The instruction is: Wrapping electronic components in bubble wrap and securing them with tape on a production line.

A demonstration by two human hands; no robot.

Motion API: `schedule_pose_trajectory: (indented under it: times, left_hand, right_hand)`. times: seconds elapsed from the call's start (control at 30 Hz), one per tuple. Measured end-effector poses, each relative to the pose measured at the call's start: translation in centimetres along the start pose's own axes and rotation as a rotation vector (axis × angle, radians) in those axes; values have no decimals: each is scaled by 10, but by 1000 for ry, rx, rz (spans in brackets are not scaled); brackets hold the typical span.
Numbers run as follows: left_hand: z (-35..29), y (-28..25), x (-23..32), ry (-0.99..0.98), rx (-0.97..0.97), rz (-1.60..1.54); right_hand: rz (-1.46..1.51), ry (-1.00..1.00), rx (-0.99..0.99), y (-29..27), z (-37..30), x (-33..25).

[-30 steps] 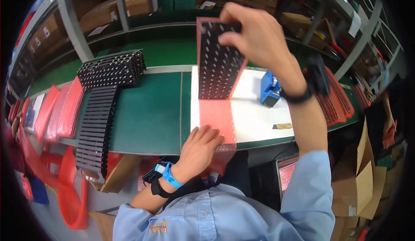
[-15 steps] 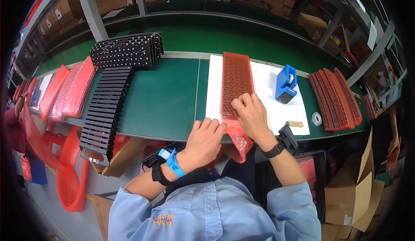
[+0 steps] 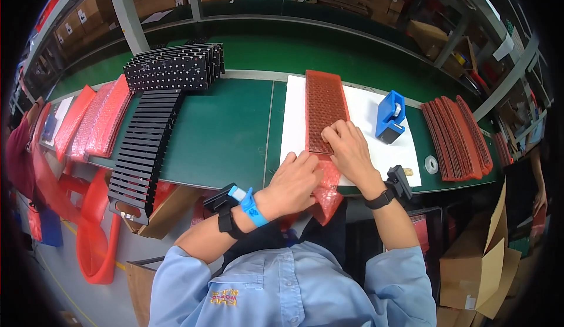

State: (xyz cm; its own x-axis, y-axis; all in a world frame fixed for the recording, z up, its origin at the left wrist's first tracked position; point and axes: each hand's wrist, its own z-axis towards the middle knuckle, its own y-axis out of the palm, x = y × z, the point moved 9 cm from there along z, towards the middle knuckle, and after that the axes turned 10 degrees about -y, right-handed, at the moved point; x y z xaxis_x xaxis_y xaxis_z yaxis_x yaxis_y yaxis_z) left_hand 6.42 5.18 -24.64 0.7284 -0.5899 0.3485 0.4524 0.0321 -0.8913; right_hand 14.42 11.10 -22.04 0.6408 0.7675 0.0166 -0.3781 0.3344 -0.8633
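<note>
A red bubble-wrap bag [image 3: 325, 101] with a dark flat panel inside lies lengthwise on a white sheet [image 3: 362, 101]. Its loose end sags over the table's near edge. My left hand [image 3: 292, 181] is closed with bent fingers on the left side of the bag, just below the panel's near end. On the opposite edge, my right hand [image 3: 351, 151] pinches the bag near the panel's lower right corner. Both palms face down, so the fingertips are partly hidden. A blue tape dispenser [image 3: 390, 117] stands to the right of the bag.
Several wrapped panels [image 3: 455, 139] lean together at the right, with a clear tape roll [image 3: 430, 164] beside them. On the left are a slatted black panel [image 3: 145, 151], upright black boards [image 3: 170, 71] and pink bubble bags [image 3: 97, 118]. An open carton [image 3: 479, 268] stands below right.
My left hand has shifted right and slightly up, onto the bag's loose part. My right hand has moved a little up and right along the edge.
</note>
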Motion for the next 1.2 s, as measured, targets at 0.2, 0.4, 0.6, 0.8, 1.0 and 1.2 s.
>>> schedule_pose_trajectory:
  times: [0.2,0.4,0.6,0.8,1.0,1.2]
  left_hand:
    - [-23,-11,21,301,-87,-131]
    - [-55,-1,50,212,-413,-471]
    - [-66,-19,72,275,-369,-587]
    - [-115,52,30,161,-428,-307]
    - [-145,189,-27,-41,-765,-59]
    - [-45,-22,-23,-294,-89,-322]
  right_hand:
    - [31,-22,-35,5,5,-3]
    - [70,-8,-85,5,13,-5]
    - [99,-26,-103,10,16,-7]
    - [174,58,-228,33,6,8]
    - [191,69,-269,33,17,14]
    - [188,77,-204,30,6,14]
